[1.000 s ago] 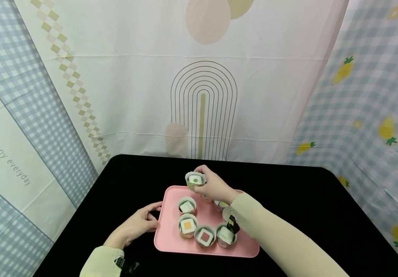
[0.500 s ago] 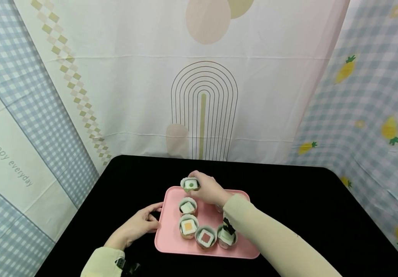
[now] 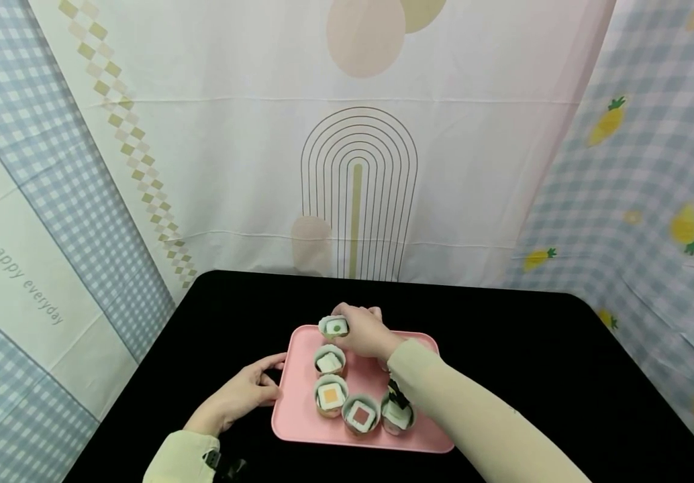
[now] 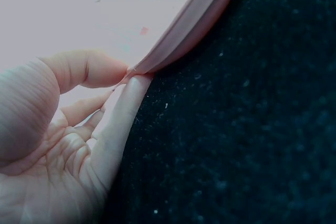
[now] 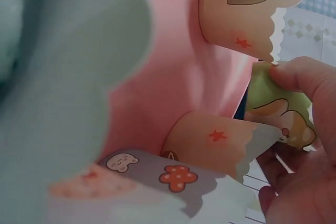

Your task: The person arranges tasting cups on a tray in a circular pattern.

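My right hand (image 3: 366,333) grips a green paper cupcake cup (image 3: 334,327) holding a white block with a green dot, at the pink tray's back left corner. In the right wrist view, thumb and fingers hold this green cup (image 5: 278,90), printed with an animal. My left hand (image 3: 239,396) pinches the left rim of the pink tray (image 3: 289,419); the left wrist view shows thumb and fingertip on the rim (image 4: 184,38). On the tray stand cups with a plain white block (image 3: 329,363), an orange square (image 3: 331,396), a red-brown square (image 3: 360,416) and a pale top (image 3: 397,414).
The tray lies on a black table (image 3: 504,362). My right sleeve (image 3: 443,389) hides the tray's right side. In the right wrist view, several printed cups (image 5: 239,17) stand close around the hand. A printed curtain (image 3: 250,168) hangs behind the table.
My right hand has lowered the green cup slightly to the left, toward the tray's back left corner. My left hand has stayed on the rim.
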`<state>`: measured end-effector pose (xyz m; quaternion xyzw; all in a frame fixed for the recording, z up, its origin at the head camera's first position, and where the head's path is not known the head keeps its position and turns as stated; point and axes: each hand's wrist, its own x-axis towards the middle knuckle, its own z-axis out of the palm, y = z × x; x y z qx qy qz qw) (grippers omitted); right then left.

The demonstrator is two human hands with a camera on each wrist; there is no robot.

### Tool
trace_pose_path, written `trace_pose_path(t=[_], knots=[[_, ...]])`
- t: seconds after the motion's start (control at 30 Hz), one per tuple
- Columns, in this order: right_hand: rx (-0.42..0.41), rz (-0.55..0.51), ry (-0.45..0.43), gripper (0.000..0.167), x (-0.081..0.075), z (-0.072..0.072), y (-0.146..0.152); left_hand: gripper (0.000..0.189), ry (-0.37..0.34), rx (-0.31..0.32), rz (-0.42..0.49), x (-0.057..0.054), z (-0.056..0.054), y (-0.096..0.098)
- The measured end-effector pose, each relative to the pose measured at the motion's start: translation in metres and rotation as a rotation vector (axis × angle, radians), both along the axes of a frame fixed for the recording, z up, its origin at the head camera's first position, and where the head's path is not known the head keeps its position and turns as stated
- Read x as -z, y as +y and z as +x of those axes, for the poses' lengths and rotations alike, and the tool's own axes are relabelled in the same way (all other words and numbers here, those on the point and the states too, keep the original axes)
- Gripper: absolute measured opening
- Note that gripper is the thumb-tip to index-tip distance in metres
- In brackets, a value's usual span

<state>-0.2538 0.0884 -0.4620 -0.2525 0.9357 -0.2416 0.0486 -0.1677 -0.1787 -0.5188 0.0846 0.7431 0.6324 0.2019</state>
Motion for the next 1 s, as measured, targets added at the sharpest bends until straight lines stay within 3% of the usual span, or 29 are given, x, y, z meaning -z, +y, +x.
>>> trace_pose_path(t=[0.27, 0.53, 0.87, 1.0], knots=[[-0.036, 0.140, -0.007, 0.053, -0.003, 0.002, 0.004, 0.072, -0.003, 0.005, -0.004, -0.002, -0.001, 0.001], [-0.036, 0.247, 0.038, 0.047, -0.005, 0.008, 0.004, 0.072, 0.010, 0.000, -0.015, -0.001, -0.003, 0.001], [-0.010, 0.240, 0.053, 0.044, -0.010, 0.022, 0.012, 0.072, -0.005, 0.037, 0.001, -0.001, -0.005, 0.001], [0.018, 0.110, 0.040, 0.054, -0.022, 0.029, 0.025, 0.072, -0.007, 0.050, -0.005, -0.004, -0.004, 0.000]])
